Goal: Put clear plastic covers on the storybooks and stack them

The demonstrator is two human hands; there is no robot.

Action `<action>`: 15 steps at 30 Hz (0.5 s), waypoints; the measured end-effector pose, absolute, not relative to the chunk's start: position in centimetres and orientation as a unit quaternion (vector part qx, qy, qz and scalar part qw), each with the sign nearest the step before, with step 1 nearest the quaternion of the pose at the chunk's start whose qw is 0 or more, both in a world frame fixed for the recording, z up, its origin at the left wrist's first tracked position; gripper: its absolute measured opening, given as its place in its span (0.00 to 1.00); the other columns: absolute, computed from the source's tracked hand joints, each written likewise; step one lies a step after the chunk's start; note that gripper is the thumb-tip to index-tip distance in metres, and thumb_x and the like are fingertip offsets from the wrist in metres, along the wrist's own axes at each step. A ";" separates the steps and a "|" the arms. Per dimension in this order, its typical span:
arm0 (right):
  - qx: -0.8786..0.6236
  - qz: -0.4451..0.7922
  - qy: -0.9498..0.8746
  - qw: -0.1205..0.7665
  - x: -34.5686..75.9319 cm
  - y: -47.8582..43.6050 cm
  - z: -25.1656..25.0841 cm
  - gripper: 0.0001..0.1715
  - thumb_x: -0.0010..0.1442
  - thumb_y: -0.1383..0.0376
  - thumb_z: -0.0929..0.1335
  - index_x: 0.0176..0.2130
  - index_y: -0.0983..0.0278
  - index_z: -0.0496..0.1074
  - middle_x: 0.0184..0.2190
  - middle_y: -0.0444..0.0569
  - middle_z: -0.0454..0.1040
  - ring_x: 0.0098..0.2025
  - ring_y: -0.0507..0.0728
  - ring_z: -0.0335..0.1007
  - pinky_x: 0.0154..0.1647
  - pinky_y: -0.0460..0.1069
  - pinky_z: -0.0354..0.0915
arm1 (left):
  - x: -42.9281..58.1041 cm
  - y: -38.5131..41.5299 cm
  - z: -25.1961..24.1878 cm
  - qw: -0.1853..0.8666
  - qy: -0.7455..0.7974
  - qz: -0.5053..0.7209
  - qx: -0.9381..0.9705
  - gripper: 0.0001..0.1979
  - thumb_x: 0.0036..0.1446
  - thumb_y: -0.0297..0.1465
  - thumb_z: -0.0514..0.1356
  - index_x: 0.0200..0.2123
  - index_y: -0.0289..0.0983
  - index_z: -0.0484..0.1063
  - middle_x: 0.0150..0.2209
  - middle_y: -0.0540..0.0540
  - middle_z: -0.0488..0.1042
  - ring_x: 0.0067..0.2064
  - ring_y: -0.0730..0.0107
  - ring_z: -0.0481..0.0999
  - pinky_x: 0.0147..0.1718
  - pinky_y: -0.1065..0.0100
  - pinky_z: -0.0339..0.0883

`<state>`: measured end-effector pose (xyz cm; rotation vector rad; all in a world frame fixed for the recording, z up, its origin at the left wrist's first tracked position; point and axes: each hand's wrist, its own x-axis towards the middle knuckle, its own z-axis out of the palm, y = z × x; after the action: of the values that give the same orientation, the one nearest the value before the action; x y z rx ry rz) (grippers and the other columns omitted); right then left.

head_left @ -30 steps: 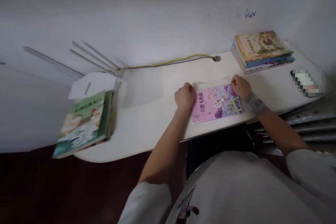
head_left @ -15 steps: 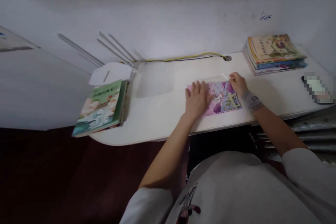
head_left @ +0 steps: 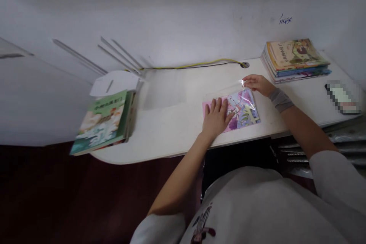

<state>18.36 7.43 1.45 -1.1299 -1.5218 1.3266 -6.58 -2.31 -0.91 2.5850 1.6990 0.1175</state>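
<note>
A picture book [head_left: 246, 108] with a pink and purple cover lies flat near the desk's front edge. Spread over its left half, my left hand [head_left: 216, 119] presses down with the fingers apart. Clear plastic film [head_left: 225, 90] shows along the book's far edge and catches the light at the top right corner. There my right hand [head_left: 259, 84], with a grey band at the wrist, has its fingertips pinched on the film's edge. How far the film reaches over the cover is hard to make out.
Books [head_left: 107, 118] topped by a green one overhang the desk's left end, beside a white router [head_left: 114, 82] with antennas. Another stack of books [head_left: 297, 59] stands back right, near a phone [head_left: 343, 97]. Cables [head_left: 188, 66] run along the wall. A faint greyish rectangle [head_left: 166, 93] lies mid-desk.
My right hand has moved from the book's top right corner up and slightly left, with the film's edge lifting there. My left hand stays flat on the book. The camera view has shifted slightly.
</note>
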 end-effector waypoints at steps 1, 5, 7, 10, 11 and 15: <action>-0.444 0.525 -0.610 0.395 18.4 7.5 1.6 0.22 0.43 0.60 0.75 0.39 0.66 0.74 0.31 0.48 0.78 0.27 0.49 0.64 0.22 0.43 0.53 | -6.6 -2.3 -0.9 0.025 0.548 0.034 0.835 0.35 0.65 0.49 0.41 0.68 0.35 0.48 0.69 0.37 0.49 0.69 0.47 0.46 0.64 0.44 0.44; -0.435 0.500 -0.667 0.342 18.9 7.6 2.4 0.19 0.43 0.59 0.75 0.35 0.66 0.74 0.27 0.46 0.76 0.25 0.49 0.61 0.23 0.44 0.53 | -6.5 -2.3 -0.9 0.025 0.546 0.023 0.837 0.34 0.66 0.49 0.40 0.68 0.37 0.49 0.69 0.37 0.49 0.69 0.46 0.47 0.63 0.43 0.45; -0.433 0.464 -0.715 0.293 19.2 7.9 2.7 0.16 0.47 0.56 0.73 0.33 0.66 0.75 0.26 0.45 0.74 0.24 0.49 0.59 0.25 0.45 0.53 | -6.5 -2.2 -1.0 0.023 0.543 0.025 0.839 0.34 0.66 0.49 0.40 0.68 0.38 0.50 0.69 0.37 0.48 0.69 0.46 0.47 0.63 0.43 0.44; -0.421 0.373 -0.800 0.209 19.5 8.6 3.1 0.18 0.54 0.53 0.67 0.29 0.65 0.77 0.27 0.46 0.74 0.28 0.50 0.62 0.32 0.47 0.57 | -6.6 -2.2 -0.9 0.027 0.540 0.026 0.841 0.33 0.66 0.49 0.41 0.68 0.38 0.50 0.69 0.38 0.49 0.69 0.47 0.46 0.64 0.43 0.43; -0.414 0.344 -0.823 0.181 19.6 8.8 3.1 0.19 0.56 0.53 0.66 0.29 0.65 0.78 0.28 0.47 0.74 0.30 0.51 0.63 0.34 0.47 0.58 | -6.6 -2.2 -0.9 0.029 0.541 0.025 0.840 0.33 0.65 0.49 0.41 0.68 0.39 0.50 0.69 0.38 0.49 0.70 0.47 0.46 0.64 0.43 0.43; -0.405 0.282 -0.865 0.095 20.1 8.9 2.6 0.20 0.58 0.53 0.65 0.32 0.63 0.80 0.29 0.46 0.72 0.30 0.51 0.64 0.35 0.47 0.59 | -6.6 -2.2 -0.8 0.032 0.541 0.026 0.840 0.32 0.65 0.49 0.42 0.67 0.40 0.52 0.69 0.40 0.50 0.69 0.49 0.47 0.64 0.45 0.42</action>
<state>20.05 8.91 2.56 -1.1999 -2.5629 0.8373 -6.63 -2.22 -0.82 2.5855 1.6667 0.0790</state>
